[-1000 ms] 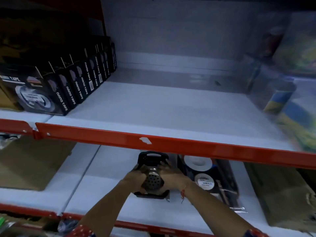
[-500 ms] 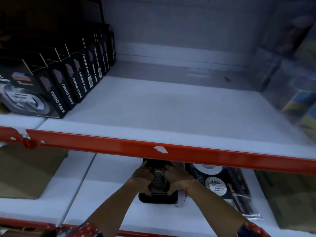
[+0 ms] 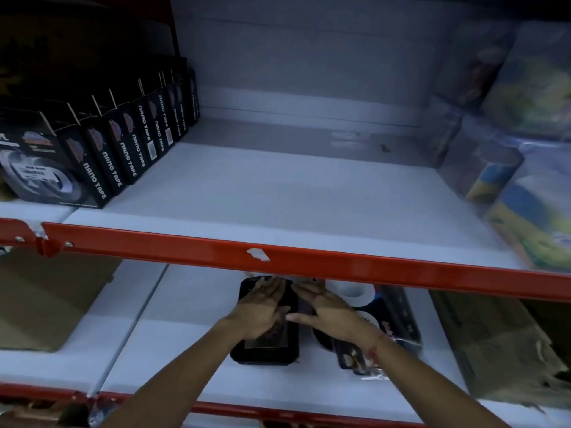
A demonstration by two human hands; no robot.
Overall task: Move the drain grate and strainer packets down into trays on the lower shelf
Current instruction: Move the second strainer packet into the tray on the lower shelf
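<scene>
Apparently near the end: both hands lying flat, fingers spread, gripping nothing, left hand [image 3: 262, 310] pressing on a packet [image 3: 272, 336] in the black tray [image 3: 264, 355] at lower centre, right hand [image 3: 332, 313] just beside it over more packets [image 3: 398, 313]. Upper shelf [image 3: 278, 193] bare across mid-frame, only nano tape boxes [image 3: 102, 149] at upper left and blurred rolls [image 3: 494, 168] at right. Probably just settling and tidying left; more packets elsewhere impossible to tell.

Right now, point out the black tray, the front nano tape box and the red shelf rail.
black tray [image 3: 262, 355]: head view, near front rim.
front nano tape box [image 3: 46, 168]: head view, printed front face.
red shelf rail [image 3: 370, 264]: head view, front face.
</scene>
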